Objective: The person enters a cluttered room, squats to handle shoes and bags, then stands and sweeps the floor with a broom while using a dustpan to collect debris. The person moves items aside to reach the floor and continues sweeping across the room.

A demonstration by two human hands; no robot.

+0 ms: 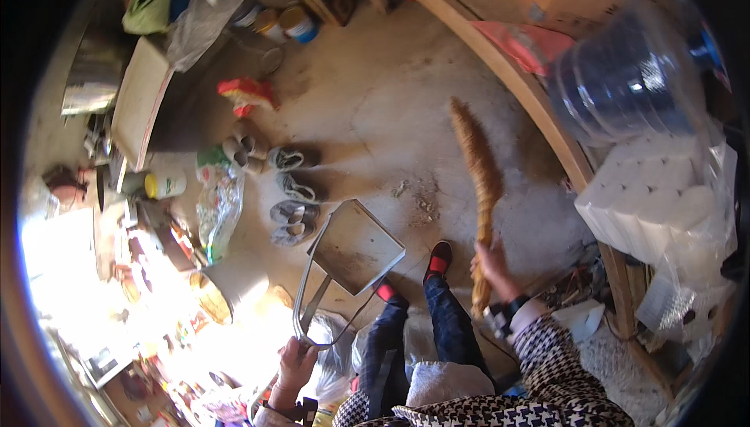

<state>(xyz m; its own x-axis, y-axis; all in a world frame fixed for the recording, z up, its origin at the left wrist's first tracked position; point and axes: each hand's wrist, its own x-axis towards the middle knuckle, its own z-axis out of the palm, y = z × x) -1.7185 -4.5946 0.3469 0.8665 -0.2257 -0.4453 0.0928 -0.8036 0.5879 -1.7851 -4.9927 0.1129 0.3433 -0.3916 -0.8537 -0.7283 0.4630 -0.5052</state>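
Note:
My right hand [495, 269] is closed around the handle of a straw hand broom [481, 175], whose bristle end points away from me above the concrete floor. With my left hand [295, 362] I grip the looped handle of a metal dustpan [357, 245]. The pan part is in front of my feet, its inside showing some dirt. A small heap of debris [425, 204] lies on the floor between the dustpan and the broom. Whether the dustpan rests on the floor, I cannot tell.
Several shoes [293, 210] stand on the left, near a plastic bag [220, 198] and a red and yellow package [249, 96]. A wooden beam [527, 93] curves along the right, with a large plastic water bottle [627, 81] and wrapped white rolls [650, 192] beyond it.

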